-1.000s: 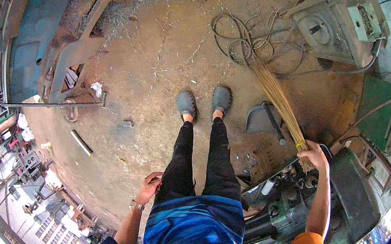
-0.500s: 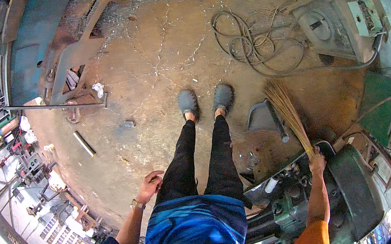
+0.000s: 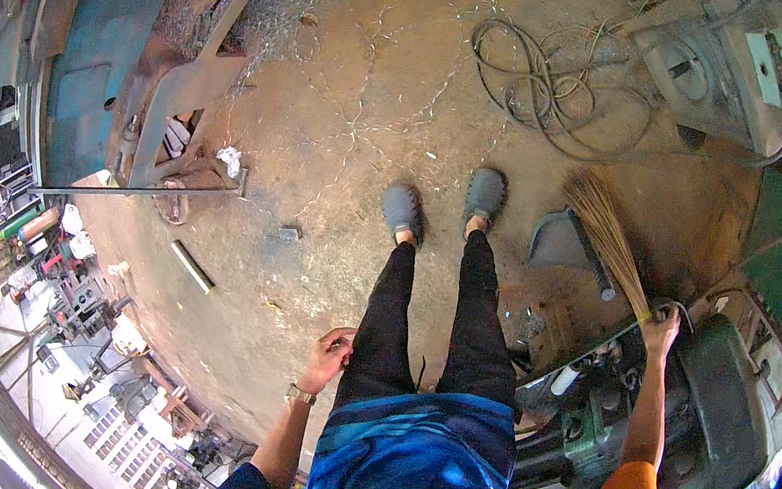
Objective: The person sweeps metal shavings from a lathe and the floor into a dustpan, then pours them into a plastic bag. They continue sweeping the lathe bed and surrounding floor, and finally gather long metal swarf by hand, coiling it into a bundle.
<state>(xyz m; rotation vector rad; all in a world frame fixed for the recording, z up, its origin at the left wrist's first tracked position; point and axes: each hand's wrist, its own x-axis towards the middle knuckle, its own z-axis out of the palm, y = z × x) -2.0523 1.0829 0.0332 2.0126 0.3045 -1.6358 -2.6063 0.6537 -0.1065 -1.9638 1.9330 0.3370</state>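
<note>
My right hand (image 3: pixel 658 330) is wrapped round the bound top of a stick broom (image 3: pixel 611 239). The broom's long thin bristles slant away to the far left and fan out at floor level. Beside its bristles lies a dark grey dustpan (image 3: pixel 558 241), whose handle points back toward me and passes close under the broom. My left hand (image 3: pixel 330 357) hangs next to my left thigh, fingers loosely bent and apart, with nothing seen in it. A watch (image 3: pixel 301 394) is on that wrist.
Curly metal shavings (image 3: pixel 353 128) trail over the floor ahead. A coiled hose (image 3: pixel 540 90) lies far right, near a grey machine base. A green machine (image 3: pixel 606 398) stands close at my right. Far left are a large blue machine (image 3: pixel 86 88) and a metal bar (image 3: pixel 141 190); a short bar (image 3: pixel 193 267) lies nearer.
The whole view has swung left, so floor things sit farther right in the picture. My right hand keeps its hold on the broom. The left hand's fingers look slightly more bent.
</note>
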